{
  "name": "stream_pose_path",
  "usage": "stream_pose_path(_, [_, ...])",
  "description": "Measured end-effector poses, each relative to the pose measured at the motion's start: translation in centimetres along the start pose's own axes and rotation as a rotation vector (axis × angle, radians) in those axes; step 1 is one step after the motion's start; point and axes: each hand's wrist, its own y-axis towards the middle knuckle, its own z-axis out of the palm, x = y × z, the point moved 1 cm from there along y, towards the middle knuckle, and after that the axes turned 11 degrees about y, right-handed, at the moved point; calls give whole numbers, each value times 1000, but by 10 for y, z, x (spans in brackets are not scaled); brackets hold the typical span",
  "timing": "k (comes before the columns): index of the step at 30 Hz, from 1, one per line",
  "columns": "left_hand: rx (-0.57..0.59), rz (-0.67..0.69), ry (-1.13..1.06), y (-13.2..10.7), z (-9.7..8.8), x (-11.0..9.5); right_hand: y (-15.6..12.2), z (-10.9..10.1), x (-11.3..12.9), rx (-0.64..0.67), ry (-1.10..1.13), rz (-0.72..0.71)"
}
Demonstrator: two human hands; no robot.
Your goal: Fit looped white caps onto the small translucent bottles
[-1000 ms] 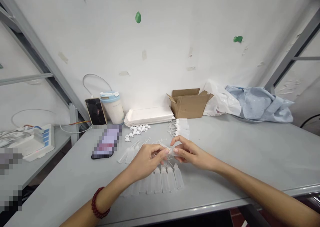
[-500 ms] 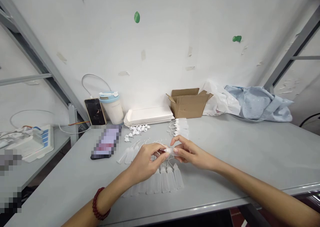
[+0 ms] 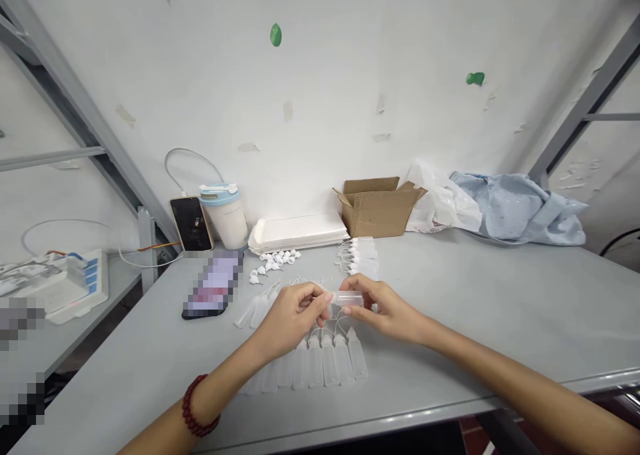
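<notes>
A small clear plastic dropper bottle (image 3: 349, 298) lies level between my two hands. My left hand (image 3: 299, 310) pinches its white neck end between thumb and fingertips. My right hand (image 3: 383, 308) is around the bottle's other end, index finger above and thumb below. Those two fingers stand apart from the bottle's sides; whether the fingers behind touch it I cannot tell. Under and in front of my hands lies a row of similar bottles (image 3: 329, 361) with thin cords. More bottles (image 3: 260, 310) lie to the left, partly covered by my left hand.
White caps (image 3: 275, 261) lie in a loose pile before a white stack of flat packs (image 3: 300, 231). Capped bottles (image 3: 363, 255) lie by an open cardboard box (image 3: 383, 208). A pixelated phone (image 3: 215, 285), a lidded cup (image 3: 227, 221), a plastic bag (image 3: 443, 198) and blue cloth (image 3: 515, 208) are farther out.
The thumb and index finger of my right hand have spread, so the bottle's clear body now shows between them. My left hand keeps its pinch on the neck end.
</notes>
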Motion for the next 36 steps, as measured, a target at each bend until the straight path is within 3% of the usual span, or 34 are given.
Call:
stream_pose_path(7, [11, -5, -53, 0, 0, 0, 0, 0, -4, -30, -53, -56])
stream_pose_path(15, [-7, 49, 8, -1, 4, 5, 1, -3, -5, 27, -48, -54])
stream_pose_path(26, [-258, 431, 382, -7, 8, 5, 0, -1, -7, 102, 450, 170])
stream_pose_path(30, [-229, 344, 311, -7, 6, 2, 0, -2, -7, 108, 498, 178])
stream_pose_path(36, [-85, 141, 170, -5, 0, -7, -1, -2, 3, 65, 194, 102])
